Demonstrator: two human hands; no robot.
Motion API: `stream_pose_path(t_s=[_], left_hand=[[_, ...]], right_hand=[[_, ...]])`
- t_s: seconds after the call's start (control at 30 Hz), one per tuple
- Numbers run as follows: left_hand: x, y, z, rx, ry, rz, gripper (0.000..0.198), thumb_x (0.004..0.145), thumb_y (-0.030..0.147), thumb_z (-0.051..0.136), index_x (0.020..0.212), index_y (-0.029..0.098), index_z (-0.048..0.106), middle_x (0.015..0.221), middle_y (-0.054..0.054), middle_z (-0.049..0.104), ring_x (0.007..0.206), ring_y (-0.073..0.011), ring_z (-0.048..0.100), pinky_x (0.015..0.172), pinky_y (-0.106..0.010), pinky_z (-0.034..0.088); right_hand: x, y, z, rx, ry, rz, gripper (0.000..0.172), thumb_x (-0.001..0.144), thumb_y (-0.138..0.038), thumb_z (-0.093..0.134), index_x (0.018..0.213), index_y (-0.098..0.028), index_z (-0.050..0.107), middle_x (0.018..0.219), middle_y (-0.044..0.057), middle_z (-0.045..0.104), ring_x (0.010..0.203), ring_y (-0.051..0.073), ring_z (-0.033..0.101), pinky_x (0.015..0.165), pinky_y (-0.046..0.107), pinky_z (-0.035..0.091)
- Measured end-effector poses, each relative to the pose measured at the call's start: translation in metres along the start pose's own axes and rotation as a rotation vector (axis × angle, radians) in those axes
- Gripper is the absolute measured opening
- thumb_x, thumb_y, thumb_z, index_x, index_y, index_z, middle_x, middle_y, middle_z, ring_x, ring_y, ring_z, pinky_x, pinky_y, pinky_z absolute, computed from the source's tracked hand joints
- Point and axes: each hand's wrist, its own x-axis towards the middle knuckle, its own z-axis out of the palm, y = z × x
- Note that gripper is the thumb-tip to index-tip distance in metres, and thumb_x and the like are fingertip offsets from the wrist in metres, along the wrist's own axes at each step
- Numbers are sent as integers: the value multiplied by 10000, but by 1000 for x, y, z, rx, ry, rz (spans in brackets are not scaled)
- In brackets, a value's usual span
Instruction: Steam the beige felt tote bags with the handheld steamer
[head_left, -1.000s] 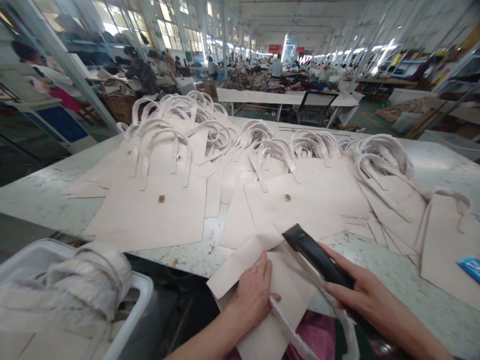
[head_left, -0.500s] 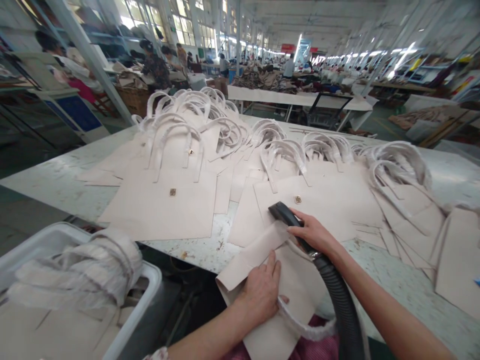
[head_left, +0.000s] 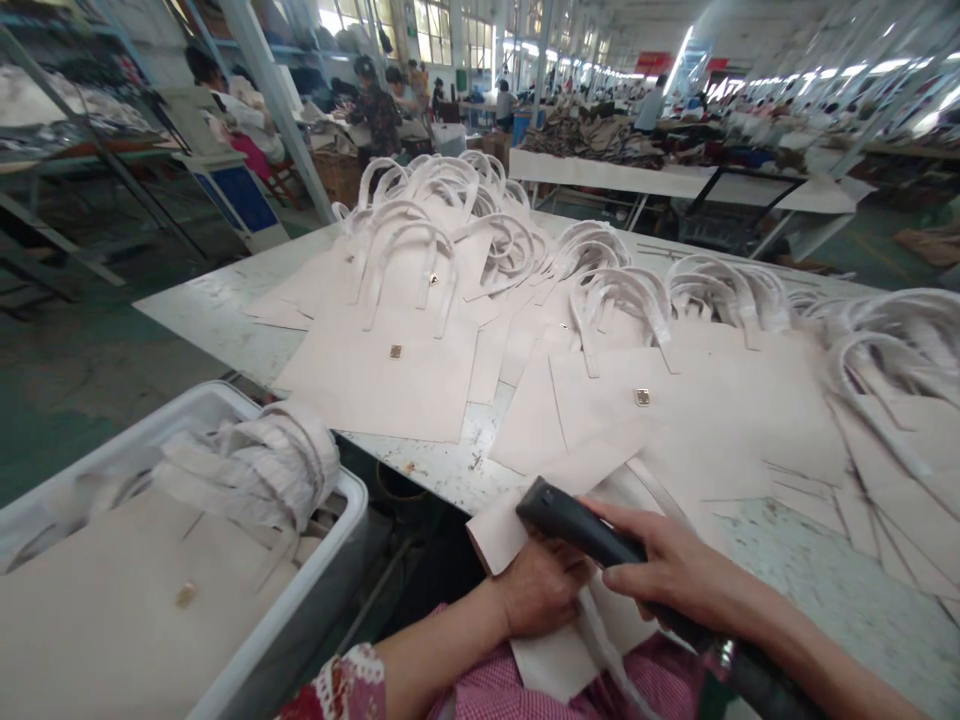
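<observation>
- No lettering, brand or number can be read.
- Two red banners, the left one point(head_left: 652, 63) and the right one point(head_left: 718, 64), hang far back in the hall (too small to make out any wording).
- The metal plates on the left bag point(head_left: 375, 395), the middle bag point(head_left: 705, 440) and the bag in the bin point(head_left: 112, 600) show marks too small to read.

Tub point(head_left: 358, 492) left of worktop point(head_left: 206, 305), bags point(head_left: 112, 600) inside. Bag panels point(head_left: 382, 385) across worktop, handles point(head_left: 649, 297) at far ends. Held panel point(head_left: 496, 537) before them, nozzle tool point(head_left: 581, 525) above it. Long table point(head_left: 592, 176) behind, chair point(head_left: 731, 207) before it.
</observation>
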Motion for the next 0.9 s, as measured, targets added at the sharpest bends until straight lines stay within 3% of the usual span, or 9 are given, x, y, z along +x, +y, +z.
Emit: stream_pose_path(t_s=[0.1, 0.2, 0.3, 0.4, 0.5, 0.6, 0.7, 0.9], left_hand=[[-5, -4, 5, 7, 8, 110, 247, 763, 206, 492, 1001, 145, 513, 1043, -65, 545, 1062, -228, 427, 930, -362, 328], [-5, -4, 5, -2, 34, 101, 247, 774, 198, 466, 1013, 155, 508, 1062, -57, 541, 1023, -225, 447, 878, -363, 359], [-3, -4, 3, -2, 42, 93, 237, 798, 196, 443, 1024, 160, 506, 1052, -56, 546, 976, -208, 464, 855, -358, 360], [-2, -4, 2, 12, 14, 94, 240, 793, 221, 464, 1021, 160, 508, 1033, -52, 553, 914, -192, 484, 819, -343, 376], [-1, -4, 5, 18, 16, 92, 249, 785, 239, 470, 1016, 162, 522, 1069, -58, 546, 1000, -218, 461, 886, -365, 349], [-1, -4, 7, 16, -2, 56, 264, 791, 245, 446, 1035, 195, 532, 1109, -50, 533, 1077, -229, 431, 921, -359, 334], [-2, -4, 5, 15, -39, 41, 292, 791, 243, 431, 1066, 211, 523, 1127, -41, 530, 1091, -232, 430, 910, -348, 352], [0, -6, 4, 8, -8, 96, 204, 772, 237, 486, 962, 199, 552, 1047, -28, 565, 1076, -217, 433, 976, -365, 297]], right_hand=[[18, -7, 8, -111, -25, -118, 648, 646, -100, 491, 1265, -282, 427, 752, -31, 589, 479, 99, 489, 420, 196, 405], [32, -11, 9, -210, 173, -229, 621, 639, -109, 503, 1238, -267, 466, 763, -29, 596, 587, 128, 521, 522, 217, 427], [31, -11, 3, -218, 358, -169, 657, 679, -147, 486, 1316, -243, 358, 619, -50, 555, 509, 127, 507, 489, 222, 408], [17, -7, -3, -167, 221, -68, 677, 689, -155, 481, 1339, -240, 311, 567, -60, 533, 436, 114, 483, 408, 197, 372], [12, -8, 2, -170, 80, -79, 637, 656, -130, 490, 1275, -254, 413, 695, -33, 588, 511, 121, 517, 436, 193, 388], [23, -13, 13, -222, 98, -142, 597, 625, -115, 501, 1208, -244, 494, 761, -15, 602, 617, 151, 537, 515, 216, 411], [33, -18, 17, -243, 144, -165, 638, 602, -110, 516, 1225, -239, 478, 787, -7, 603, 686, 179, 539, 571, 239, 427], [14, -6, -3, -156, -30, -77, 639, 648, -113, 470, 1264, -272, 413, 702, -40, 547, 446, 97, 462, 384, 184, 372]])
